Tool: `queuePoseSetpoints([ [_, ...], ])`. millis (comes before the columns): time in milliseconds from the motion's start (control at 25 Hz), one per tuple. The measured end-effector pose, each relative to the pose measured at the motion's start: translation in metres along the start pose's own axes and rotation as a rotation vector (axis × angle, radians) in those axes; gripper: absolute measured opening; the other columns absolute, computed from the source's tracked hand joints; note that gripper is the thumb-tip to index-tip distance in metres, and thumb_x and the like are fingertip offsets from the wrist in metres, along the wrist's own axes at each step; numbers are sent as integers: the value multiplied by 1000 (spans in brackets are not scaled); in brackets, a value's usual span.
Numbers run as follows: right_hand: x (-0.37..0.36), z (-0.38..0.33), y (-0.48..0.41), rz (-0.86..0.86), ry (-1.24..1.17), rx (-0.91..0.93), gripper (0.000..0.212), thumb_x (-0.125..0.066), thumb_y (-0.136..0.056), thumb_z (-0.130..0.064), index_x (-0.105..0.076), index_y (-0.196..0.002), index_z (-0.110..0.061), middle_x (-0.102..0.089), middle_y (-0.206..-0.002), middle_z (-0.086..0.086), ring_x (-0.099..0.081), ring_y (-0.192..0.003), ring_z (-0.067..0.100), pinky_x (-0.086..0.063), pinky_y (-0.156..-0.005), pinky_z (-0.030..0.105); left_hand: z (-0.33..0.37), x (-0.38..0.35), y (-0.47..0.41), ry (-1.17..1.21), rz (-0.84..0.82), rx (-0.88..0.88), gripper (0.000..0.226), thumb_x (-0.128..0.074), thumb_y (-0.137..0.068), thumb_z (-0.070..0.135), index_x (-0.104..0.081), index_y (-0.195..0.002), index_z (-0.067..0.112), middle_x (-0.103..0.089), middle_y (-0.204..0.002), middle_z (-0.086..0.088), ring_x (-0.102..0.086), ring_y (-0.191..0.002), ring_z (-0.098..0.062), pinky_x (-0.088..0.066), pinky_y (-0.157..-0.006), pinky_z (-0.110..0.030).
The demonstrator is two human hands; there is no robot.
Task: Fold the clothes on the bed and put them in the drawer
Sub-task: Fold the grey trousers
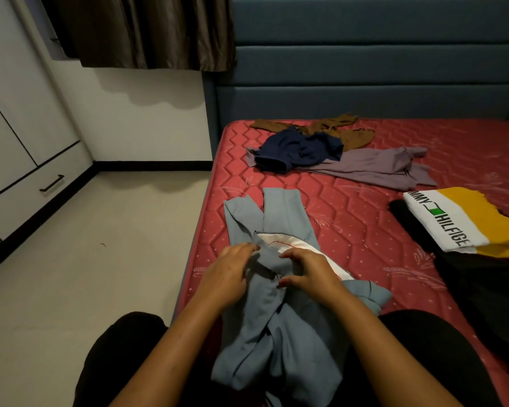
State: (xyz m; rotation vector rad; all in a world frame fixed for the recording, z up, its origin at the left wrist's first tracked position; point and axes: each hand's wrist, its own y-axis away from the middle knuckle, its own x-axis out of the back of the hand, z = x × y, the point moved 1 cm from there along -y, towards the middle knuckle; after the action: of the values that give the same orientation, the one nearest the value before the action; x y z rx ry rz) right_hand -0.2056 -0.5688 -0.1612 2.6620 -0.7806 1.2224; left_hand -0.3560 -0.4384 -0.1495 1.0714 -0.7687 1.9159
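In the head view, both hands pinch the waistband of the blue-grey trousers (276, 295): the left hand (227, 274) gathers cloth at its side, and the right hand (309, 271) holds the band with curled fingers. The trousers lie on the bed (350, 230) under the hands, legs stretching ahead, not yet folded. Beyond the hands, a navy garment (300, 151), a brown one (335, 129) and a purple one (376, 167) lie loose. To the right a striped shirt (459, 221) looks folded. The drawer (33, 189), far left, is shut. The mattress edge runs just left of the hands; open mattress lies ahead.
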Motion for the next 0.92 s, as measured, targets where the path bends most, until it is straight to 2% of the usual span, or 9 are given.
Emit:
queuePoseSetpoints([
  [80,-1,-3,4,-16,-19,105,33,-76,-70,1,-70,-97,-17,-64,-96,-8,-60,-92,10,-43,-79,12,-3,-5,-11,-28,14,-79,60,-52,-94,12,-30,-147,31,-26,-154,8,-22,-138,-12,-36,-105,-36],
  [200,-9,-5,5,-58,47,244,27,-69,-74,6,-70,-84,-18,-65,-88,-7,-60,-84,6,-46,-75,13,-15,-10,-19,-37,-45,-167,67,-51,-89,4,-31,-146,36,-17,-157,16,-11,-142,-11,-31,-110,-41],
  [320,-14,-11,1,-69,136,310,21,-64,-76,3,-69,-76,-18,-64,-86,-4,-57,-80,7,-41,-72,7,-33,-10,-25,55,-126,-196,56,-64,-87,38,-42,-138,35,-21,-155,18,-7,-144,-8,-23,-112,-40],
  [400,-20,-12,-4,-52,184,355,19,-58,-75,-5,-69,-78,-20,-63,-91,-4,-54,-85,5,-41,-76,7,-43,-9,-32,31,-125,-229,46,-67,-80,51,-57,-119,29,-38,-147,16,-17,-141,-8,-25,-107,-36],
  [440,-24,-11,-6,-37,172,351,17,-55,-79,-12,-69,-81,-21,-62,-95,-5,-52,-88,4,-38,-80,5,-45,-10,-35,39,-117,-235,36,-68,-81,48,-61,-109,26,-50,-136,12,-31,-135,-9,-30,-104,-35],
  [520,-30,-9,-15,-15,121,316,18,-49,-85,-24,-67,-88,-22,-62,-98,-4,-53,-89,5,-33,-82,0,-49,-12,-38,182,-112,-207,19,-68,-82,36,-58,-90,22,-63,-99,5,-55,-98,-13,-46,-84,-32],
  [600,-32,-8,-21,7,113,306,19,-46,-86,-29,-64,-90,-25,-62,-98,-4,-56,-87,8,-32,-81,-1,-53,-14,-41,360,-128,-114,17,-70,-82,25,-53,-82,23,-59,-78,5,-54,-72,-12,-45,-66,-29],
  [760,-36,-8,-23,-61,267,395,37,-35,-85,-45,-67,-98,-33,-57,-112,-10,-47,-101,2,-39,-85,15,-58,-12,-41,503,-91,50,15,-75,-80,17,-62,-83,23,-67,-79,0,-63,-72,-13,-51,-64,-30],
  [920,-37,-16,-18,1,381,516,28,-48,-86,-31,-73,-97,-28,-66,-98,-6,-55,-90,9,-45,-70,22,-48,-17,-38,578,-76,88,15,-74,-81,15,-62,-79,23,-65,-72,2,-61,-66,-10,-51,-61,-27],
])
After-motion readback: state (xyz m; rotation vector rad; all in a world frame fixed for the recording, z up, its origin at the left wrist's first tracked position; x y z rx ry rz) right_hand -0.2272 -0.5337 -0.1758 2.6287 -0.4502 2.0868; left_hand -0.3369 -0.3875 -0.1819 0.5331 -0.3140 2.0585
